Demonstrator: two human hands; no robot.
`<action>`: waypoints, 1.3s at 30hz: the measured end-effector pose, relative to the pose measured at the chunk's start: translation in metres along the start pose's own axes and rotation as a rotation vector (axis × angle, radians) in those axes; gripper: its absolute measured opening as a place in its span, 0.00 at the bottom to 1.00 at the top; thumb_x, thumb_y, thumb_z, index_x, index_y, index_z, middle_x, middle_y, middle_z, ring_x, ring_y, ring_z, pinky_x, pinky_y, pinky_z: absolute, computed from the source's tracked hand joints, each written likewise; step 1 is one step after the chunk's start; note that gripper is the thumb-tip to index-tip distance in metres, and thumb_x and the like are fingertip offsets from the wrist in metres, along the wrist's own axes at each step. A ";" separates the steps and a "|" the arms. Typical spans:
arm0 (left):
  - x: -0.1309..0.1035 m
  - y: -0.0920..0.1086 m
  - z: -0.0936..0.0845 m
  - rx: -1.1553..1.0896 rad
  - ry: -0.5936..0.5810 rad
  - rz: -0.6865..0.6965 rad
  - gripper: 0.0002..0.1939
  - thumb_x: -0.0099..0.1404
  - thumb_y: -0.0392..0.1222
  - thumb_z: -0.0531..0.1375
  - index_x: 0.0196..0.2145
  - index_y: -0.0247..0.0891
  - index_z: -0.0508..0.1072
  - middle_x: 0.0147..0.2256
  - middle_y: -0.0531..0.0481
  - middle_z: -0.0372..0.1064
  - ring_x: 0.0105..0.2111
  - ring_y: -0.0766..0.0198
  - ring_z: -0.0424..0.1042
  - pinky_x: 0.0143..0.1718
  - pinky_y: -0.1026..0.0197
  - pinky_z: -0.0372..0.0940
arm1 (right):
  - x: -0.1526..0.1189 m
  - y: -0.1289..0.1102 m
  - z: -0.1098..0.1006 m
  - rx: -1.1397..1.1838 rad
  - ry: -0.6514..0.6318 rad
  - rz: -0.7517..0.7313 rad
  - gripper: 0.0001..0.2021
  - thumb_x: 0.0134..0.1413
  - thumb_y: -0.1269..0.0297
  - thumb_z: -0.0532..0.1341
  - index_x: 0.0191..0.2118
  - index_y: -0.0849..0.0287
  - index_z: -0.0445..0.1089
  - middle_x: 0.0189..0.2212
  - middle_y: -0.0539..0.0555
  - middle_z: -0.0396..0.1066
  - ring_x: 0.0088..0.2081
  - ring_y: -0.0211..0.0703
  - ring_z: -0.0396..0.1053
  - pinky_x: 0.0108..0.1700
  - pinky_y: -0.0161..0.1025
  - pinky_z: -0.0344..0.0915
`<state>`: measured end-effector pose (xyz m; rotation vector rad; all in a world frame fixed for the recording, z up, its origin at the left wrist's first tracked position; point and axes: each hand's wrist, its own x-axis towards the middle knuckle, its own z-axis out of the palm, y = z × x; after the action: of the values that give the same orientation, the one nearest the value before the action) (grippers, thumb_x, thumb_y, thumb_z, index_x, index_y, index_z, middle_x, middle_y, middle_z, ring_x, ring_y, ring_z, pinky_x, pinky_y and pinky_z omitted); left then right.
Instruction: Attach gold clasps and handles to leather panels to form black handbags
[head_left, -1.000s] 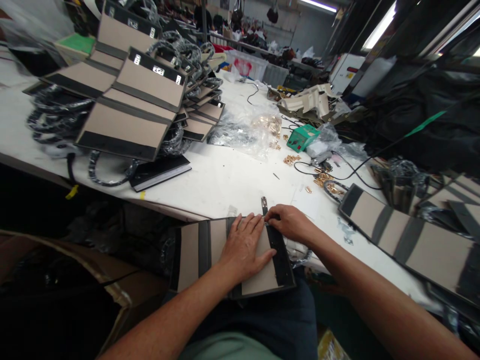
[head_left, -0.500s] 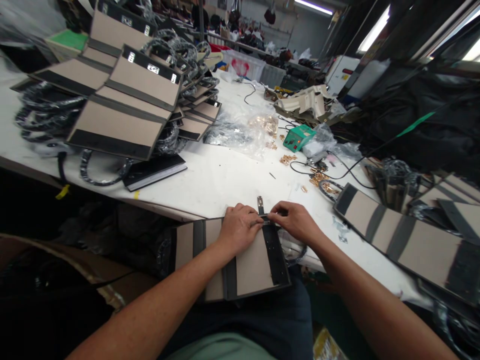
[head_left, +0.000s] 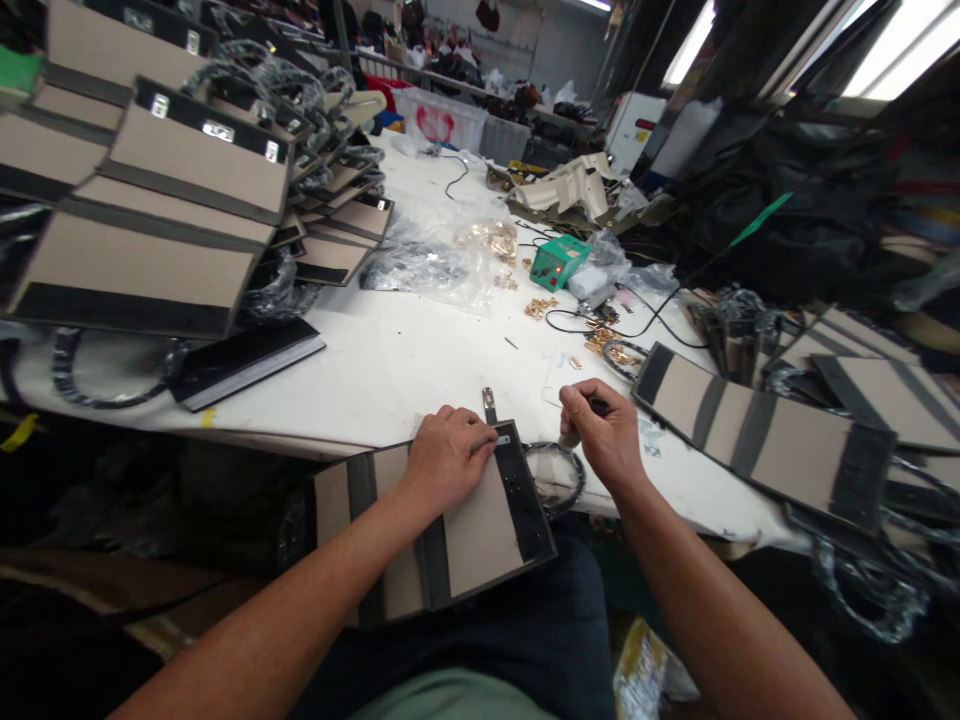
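Note:
A beige panel with black bands (head_left: pixel 480 530) lies across my lap and the table's edge. My left hand (head_left: pixel 448 455) presses on its upper part, fingers together beside a small metal plate (head_left: pixel 503 440) on the black band. To the right, my right hand (head_left: pixel 604 430) is raised off the panel, closed around a dark-handled tool (head_left: pixel 598 406) whose blunt end points down-left. Just past the panel's top edge a strap with a metal clasp (head_left: pixel 489 399) sticks out. Between the panel and my right hand lies a plastic-wrapped handle loop (head_left: pixel 576 485).
Similar panels (head_left: pixel 157 230) are stacked at the left, beside a black book (head_left: pixel 247 362). More panels (head_left: pixel 772 430) lie at the right. A green box with a red light (head_left: pixel 559 262), gold-coloured fittings (head_left: pixel 540 307), clear plastic bags (head_left: pixel 435 250) and a cable are on the white table (head_left: pixel 420 350).
My right hand has come away from the metal piece on the panel and now holds a dark-handled tool. My left hand stays on the panel. The view has turned to the right.

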<state>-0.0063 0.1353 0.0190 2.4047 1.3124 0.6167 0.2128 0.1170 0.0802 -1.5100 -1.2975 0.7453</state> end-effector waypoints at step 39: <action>0.016 -0.007 0.002 -0.104 -0.152 -0.044 0.10 0.67 0.43 0.59 0.40 0.49 0.81 0.45 0.55 0.73 0.38 0.63 0.74 0.36 0.61 0.65 | -0.015 0.036 -0.125 -0.347 -0.102 0.381 0.16 0.47 0.53 0.69 0.38 0.60 0.78 0.20 0.52 0.73 0.22 0.41 0.68 0.25 0.37 0.64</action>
<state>-0.0023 0.1524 0.0178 2.2834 1.2358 0.4685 0.3348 0.0693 0.0872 -2.0597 -1.2749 0.8780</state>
